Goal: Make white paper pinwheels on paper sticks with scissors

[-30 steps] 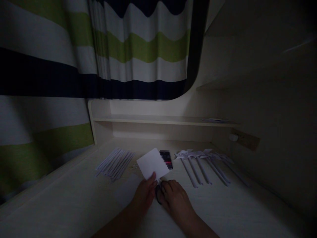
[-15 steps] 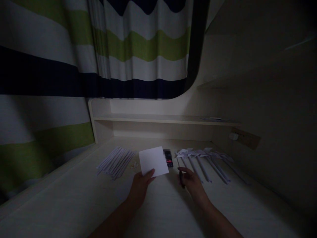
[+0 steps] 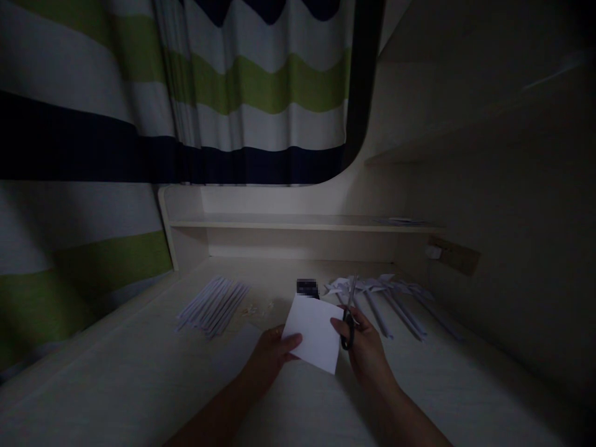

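Note:
A square white sheet of paper (image 3: 314,332) is tilted above the desk, its left corner pinched between the thumb and fingers of my left hand (image 3: 274,351). My right hand (image 3: 365,344) is closed around the black handles of a pair of scissors (image 3: 348,329), whose blades point up and away from me. The right thumb also rests at the paper's right edge. Behind the sheet lies a dark phone (image 3: 308,288), partly covered by it. Beyond my right hand are several paper pinwheels (image 3: 386,292) on rolled-paper sticks.
Several rolled paper sticks (image 3: 215,307) lie side by side on the left. Small pale pieces (image 3: 250,310) sit near them, and a flat white sheet (image 3: 238,351) lies by my left forearm. A shelf (image 3: 279,221) spans the back; a wall socket (image 3: 454,254) is at right.
The paper has turned and come closer and to the right, meeting my right hand. The scissors have swung upright with their blades in sight. The camera view has shifted slightly.

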A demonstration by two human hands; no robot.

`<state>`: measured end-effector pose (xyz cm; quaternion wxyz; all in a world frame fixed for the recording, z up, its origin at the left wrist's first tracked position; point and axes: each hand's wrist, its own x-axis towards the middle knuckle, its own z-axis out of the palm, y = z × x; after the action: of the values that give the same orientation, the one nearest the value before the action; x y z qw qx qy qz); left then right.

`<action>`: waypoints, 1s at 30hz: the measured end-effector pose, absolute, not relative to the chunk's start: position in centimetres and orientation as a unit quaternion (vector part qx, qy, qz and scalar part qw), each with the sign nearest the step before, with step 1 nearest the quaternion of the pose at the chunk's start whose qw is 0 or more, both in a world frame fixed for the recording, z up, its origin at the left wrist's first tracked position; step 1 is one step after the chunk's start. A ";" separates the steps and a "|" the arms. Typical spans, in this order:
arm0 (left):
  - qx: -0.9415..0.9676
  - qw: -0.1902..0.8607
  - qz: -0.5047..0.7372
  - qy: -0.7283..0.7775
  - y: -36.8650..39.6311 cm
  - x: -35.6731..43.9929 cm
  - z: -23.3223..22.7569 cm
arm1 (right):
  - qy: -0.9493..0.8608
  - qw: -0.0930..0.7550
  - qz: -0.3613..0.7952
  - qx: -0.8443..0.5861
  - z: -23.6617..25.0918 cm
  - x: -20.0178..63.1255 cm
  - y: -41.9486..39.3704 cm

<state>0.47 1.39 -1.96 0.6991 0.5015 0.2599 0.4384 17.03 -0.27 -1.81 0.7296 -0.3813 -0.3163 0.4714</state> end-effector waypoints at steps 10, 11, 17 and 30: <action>0.525 0.665 0.402 0.347 0.7 2.1 -3.1 | -0.319 0.738 0.451 -0.388 -2.1 16.7 -0.3; 0.520 0.659 0.408 0.360 0.9 2.0 -3.1 | -0.326 0.732 0.447 -0.397 -2.1 16.7 -0.2; 0.483 0.581 0.519 0.400 2.6 0.3 -2.3 | -0.456 0.624 0.482 -0.413 -1.9 16.7 -0.3; 0.437 0.553 0.593 0.389 2.9 -0.9 -1.2 | -0.598 0.476 0.521 -0.380 -3.6 14.5 -1.1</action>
<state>-0.89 2.90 -1.18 0.5534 0.4368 0.3895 0.5927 14.55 -1.10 -3.58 0.4759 -0.3803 -0.5978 0.5211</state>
